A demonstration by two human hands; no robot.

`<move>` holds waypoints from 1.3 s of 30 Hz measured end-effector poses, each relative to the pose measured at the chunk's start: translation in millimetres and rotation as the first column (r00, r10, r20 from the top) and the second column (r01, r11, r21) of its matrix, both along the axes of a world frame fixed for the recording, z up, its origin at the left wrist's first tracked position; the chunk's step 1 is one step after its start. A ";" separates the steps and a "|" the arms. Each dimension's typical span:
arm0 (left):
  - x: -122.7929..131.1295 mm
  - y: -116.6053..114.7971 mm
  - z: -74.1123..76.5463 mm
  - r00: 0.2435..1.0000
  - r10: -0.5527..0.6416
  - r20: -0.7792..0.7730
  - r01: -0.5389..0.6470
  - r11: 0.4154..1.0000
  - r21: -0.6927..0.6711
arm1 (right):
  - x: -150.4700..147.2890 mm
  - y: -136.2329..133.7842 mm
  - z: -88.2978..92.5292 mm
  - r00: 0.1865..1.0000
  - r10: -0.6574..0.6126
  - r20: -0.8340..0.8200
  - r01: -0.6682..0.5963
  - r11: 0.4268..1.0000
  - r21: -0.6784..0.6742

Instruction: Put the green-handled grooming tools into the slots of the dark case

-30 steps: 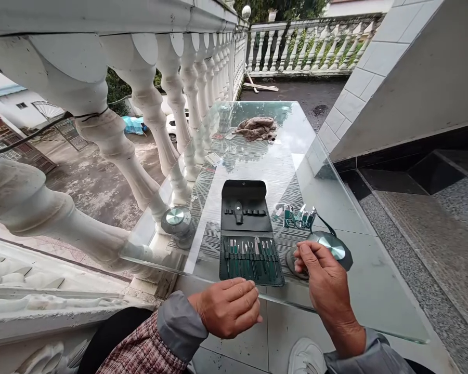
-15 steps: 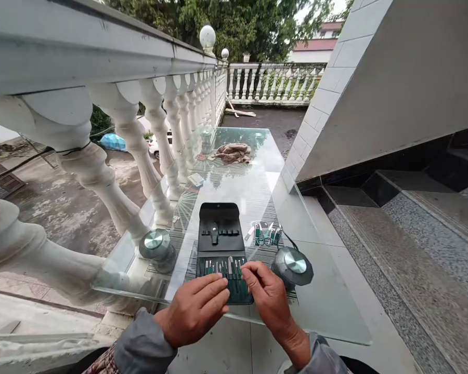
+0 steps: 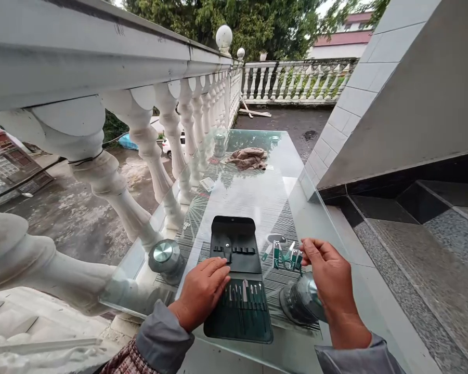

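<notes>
A black manicure case (image 3: 237, 327) lies unfolded on the glass table, with several slim metal tools (image 3: 245, 293) tucked in its lower panel. The upper panel has empty loops and a small strap. My left hand (image 3: 205, 291) rests over the case's left edge, fingers stretched out and holding nothing. To the right of the case lie nail clippers (image 3: 276, 254), small green-handled scissors (image 3: 286, 259) and other small tools. My right hand (image 3: 331, 280) is at the right end of this group, thumb and fingers pinched together beside the rightmost clippers (image 3: 296, 258); what sits between the fingertips is hidden.
Faceted glass jars with silver tops stand left (image 3: 167, 261) and right (image 3: 298, 301) of the case, the right one partly behind my wrist. A crumpled brown cloth (image 3: 247, 158) lies farther back. A white balustrade (image 3: 134, 140) runs along the left, stone stairs (image 3: 421, 239) along the right.
My right hand has moved from above the case to the right, over to the clippers. My left hand has settled on the case's left edge, uncovering the tools. The view has shifted slightly.
</notes>
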State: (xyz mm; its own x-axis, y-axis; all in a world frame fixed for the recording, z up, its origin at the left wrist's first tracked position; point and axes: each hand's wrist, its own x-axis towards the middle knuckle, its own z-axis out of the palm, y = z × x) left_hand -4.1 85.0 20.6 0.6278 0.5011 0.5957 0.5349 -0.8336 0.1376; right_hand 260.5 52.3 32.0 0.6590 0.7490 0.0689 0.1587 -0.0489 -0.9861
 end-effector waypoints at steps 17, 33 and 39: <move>3.8 27.7 -6.8 0.979 0.131 -0.157 -0.165 0.959 -0.229 | -5.6 37.7 -28.7 0.596 0.316 0.738 -0.002 0.920 -0.393; 13.1 33.8 -10.3 0.999 -0.020 -0.042 0.000 0.907 -0.422 | -11.0 40.5 -27.8 0.611 0.310 0.728 0.030 0.910 -0.413; 14.1 31.0 -3.8 0.987 0.051 0.154 0.032 0.869 -0.495 | -7.9 41.8 -24.0 0.751 0.175 0.636 0.040 0.951 -0.308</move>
